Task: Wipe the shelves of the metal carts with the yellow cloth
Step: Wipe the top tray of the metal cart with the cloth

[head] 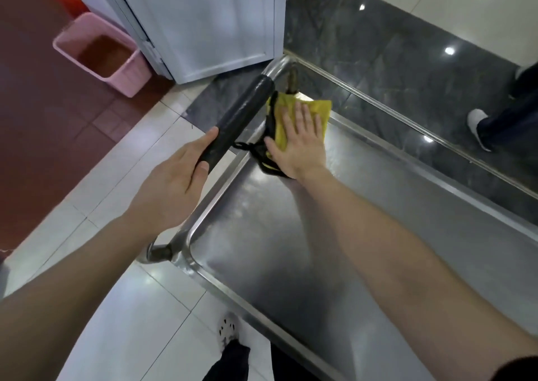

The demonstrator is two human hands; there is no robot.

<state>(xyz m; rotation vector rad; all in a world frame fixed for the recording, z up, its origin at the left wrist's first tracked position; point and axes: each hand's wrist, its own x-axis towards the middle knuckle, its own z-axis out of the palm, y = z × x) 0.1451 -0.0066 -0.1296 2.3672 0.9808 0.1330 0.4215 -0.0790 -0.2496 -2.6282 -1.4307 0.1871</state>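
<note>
Left hand (177, 174) curling fingers and thumb round near end of black handle (238, 121), apparently steadying cart. Black cord (262, 147) hanging off handle, trailing just right of it, possibly running under cloth edge; view unclear. Yellow cloth (317, 110) lying on top shelf (320, 235) just right of handle, at far corner. Right hand (300, 142) pressing cloth flat, fingers straight, slightly spread. Risks: cloth snagging cord and bunching; cart rolling if handle grip slackening, bystander's shoe (477, 127) standing well right of handle.
</note>
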